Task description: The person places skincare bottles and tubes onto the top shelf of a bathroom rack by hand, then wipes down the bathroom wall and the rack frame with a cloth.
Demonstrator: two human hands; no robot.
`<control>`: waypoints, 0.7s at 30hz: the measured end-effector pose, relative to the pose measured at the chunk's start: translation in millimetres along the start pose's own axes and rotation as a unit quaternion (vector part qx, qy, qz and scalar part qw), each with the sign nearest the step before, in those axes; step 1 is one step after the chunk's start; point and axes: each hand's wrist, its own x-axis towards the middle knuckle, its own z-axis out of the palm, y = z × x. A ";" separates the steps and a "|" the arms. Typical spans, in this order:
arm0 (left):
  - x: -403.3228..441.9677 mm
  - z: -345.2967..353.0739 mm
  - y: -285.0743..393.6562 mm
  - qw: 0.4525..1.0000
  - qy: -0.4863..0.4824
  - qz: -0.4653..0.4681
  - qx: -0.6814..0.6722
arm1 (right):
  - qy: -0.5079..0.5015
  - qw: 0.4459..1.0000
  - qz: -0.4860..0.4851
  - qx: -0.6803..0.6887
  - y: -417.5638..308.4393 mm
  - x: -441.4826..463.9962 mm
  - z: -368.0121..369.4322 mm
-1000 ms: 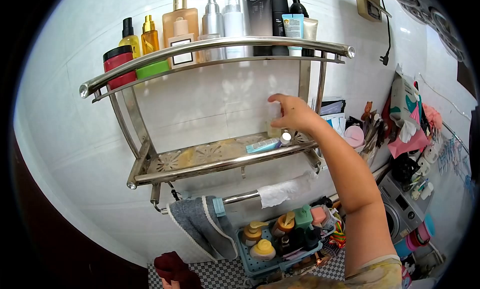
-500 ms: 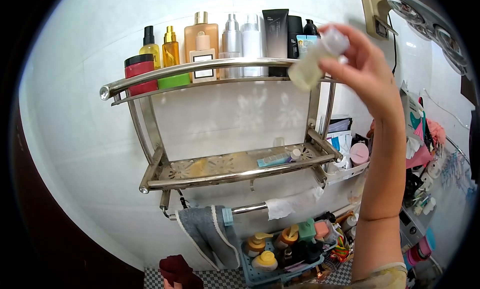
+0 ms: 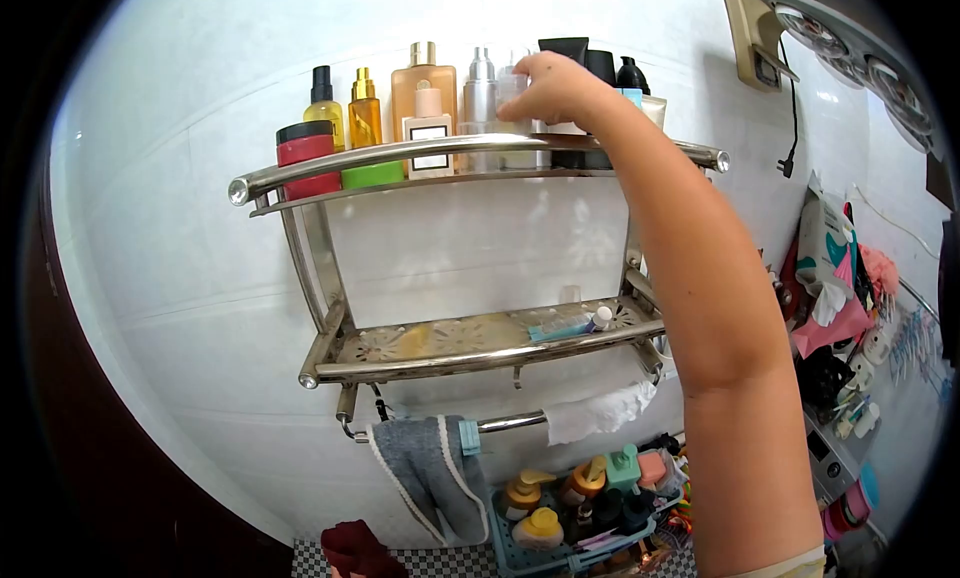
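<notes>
My right hand (image 3: 558,90) reaches over the front rail of the upper shelf. Its thumb and fingers close around a small translucent bottle (image 3: 512,86), partly hidden by the fingers, among the other bottles. Just left of it stands a silver pump bottle (image 3: 480,83); to the right, dark tubes and bottles are partly behind the hand. At the bottom edge a dark red cloth (image 3: 358,550) is bunched in my left hand (image 3: 343,574), of which only a sliver shows.
The metal rack (image 3: 480,363) has a lower shelf with a toothpaste tube (image 3: 565,328). From its bar hang a grey towel (image 3: 425,473) and a white cloth (image 3: 600,413). Below sits a blue basket (image 3: 510,558) of pump bottles. A heat lamp fixture (image 3: 840,38) is at upper right.
My right hand has moved left to the upper shelf, bringing the translucent bottle from in front of the rack's right end in among the others. The view has shifted slightly.
</notes>
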 end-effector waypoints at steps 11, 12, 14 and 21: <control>-9.1 6.1 12.3 0.999 -0.035 0.022 0.001 | -0.049 0.998 0.034 -0.003 1.6 3.6 6.3; -8.7 6.8 12.6 0.999 -0.037 0.021 0.002 | -0.050 0.998 0.030 0.000 2.2 2.5 5.7; -7.4 8.7 12.7 1.000 -0.021 0.012 0.015 | -0.050 0.998 0.029 0.003 3.1 -0.2 4.3; -11.3 16.7 14.2 0.999 0.002 -0.012 0.044 | -0.012 0.999 0.041 -0.007 2.7 -10.4 -0.3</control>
